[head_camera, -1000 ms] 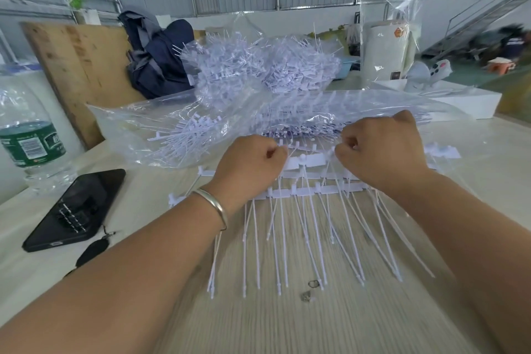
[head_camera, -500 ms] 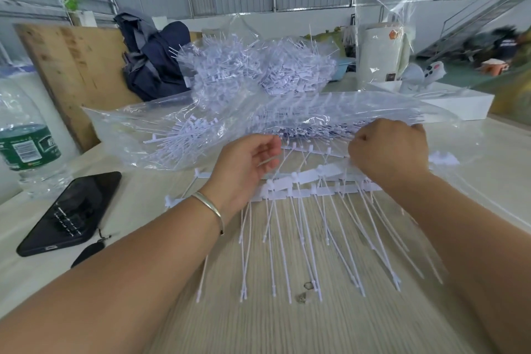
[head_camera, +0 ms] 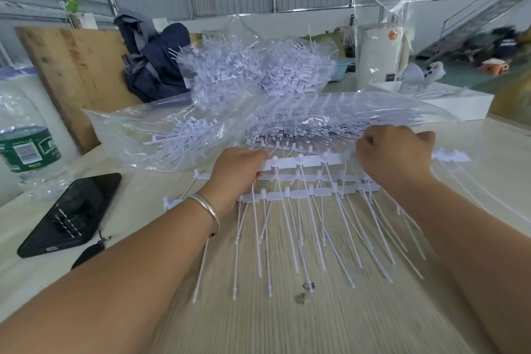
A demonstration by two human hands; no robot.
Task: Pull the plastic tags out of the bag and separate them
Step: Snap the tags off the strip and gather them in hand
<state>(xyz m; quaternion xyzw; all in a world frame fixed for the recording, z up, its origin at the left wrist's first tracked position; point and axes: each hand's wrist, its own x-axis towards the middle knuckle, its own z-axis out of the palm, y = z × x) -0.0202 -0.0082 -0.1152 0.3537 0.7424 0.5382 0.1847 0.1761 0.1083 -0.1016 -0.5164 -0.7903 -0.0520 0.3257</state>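
A clear plastic bag (head_camera: 149,135) full of white plastic tags lies across the table, its mouth facing me. A strip of joined white tags (head_camera: 304,162) stretches between my hands just outside the bag. My left hand (head_camera: 235,178) pinches the strip's left end. My right hand (head_camera: 396,155) is a fist closed on its right end. More tag strips (head_camera: 310,192) lie on the table below, their thin tails fanned towards me. Behind the bag rises a loose heap of tags (head_camera: 258,69).
A black phone (head_camera: 71,213) and a water bottle (head_camera: 26,144) sit at the left. A wooden board (head_camera: 74,72) and dark bag (head_camera: 155,63) stand behind. A white box (head_camera: 448,103) and a white cylinder (head_camera: 376,52) are at the back right.
My hands have moved apart, the right one going right, and a strip of tags has come out of the bag's mouth, stretched between them.
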